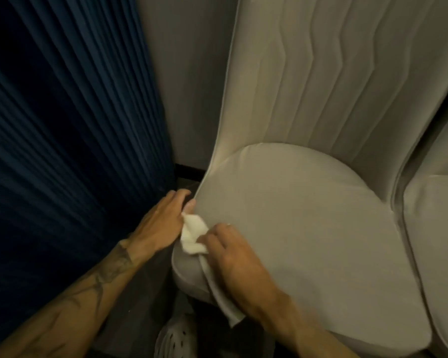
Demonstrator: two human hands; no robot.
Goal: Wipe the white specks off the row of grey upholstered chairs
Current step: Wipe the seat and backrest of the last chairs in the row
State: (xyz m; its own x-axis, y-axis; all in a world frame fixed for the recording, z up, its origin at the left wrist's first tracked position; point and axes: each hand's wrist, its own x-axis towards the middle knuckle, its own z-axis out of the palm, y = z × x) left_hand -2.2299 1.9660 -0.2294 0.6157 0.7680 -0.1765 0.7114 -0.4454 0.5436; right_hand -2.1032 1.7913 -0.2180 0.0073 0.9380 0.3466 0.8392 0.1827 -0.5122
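A grey upholstered chair fills the middle of the view, with a rounded seat cushion (pixel 308 228) and a channel-stitched backrest (pixel 334 73). My right hand (pixel 233 257) is closed on a white cloth (pixel 193 235) and presses it against the seat's left front edge. The cloth's tail hangs down below my wrist. My left hand (pixel 163 218) rests against the chair's left side, fingers spread, with the thumb touching the seat edge just above the cloth. I cannot make out any white specks on the fabric in this dim light.
A second grey chair (pixel 440 228) stands tight against the first on the right. Dark blue pleated curtain (pixel 62 125) hangs at the left, a grey wall (pixel 186 73) behind. A light perforated shoe (pixel 176 337) shows on the floor below.
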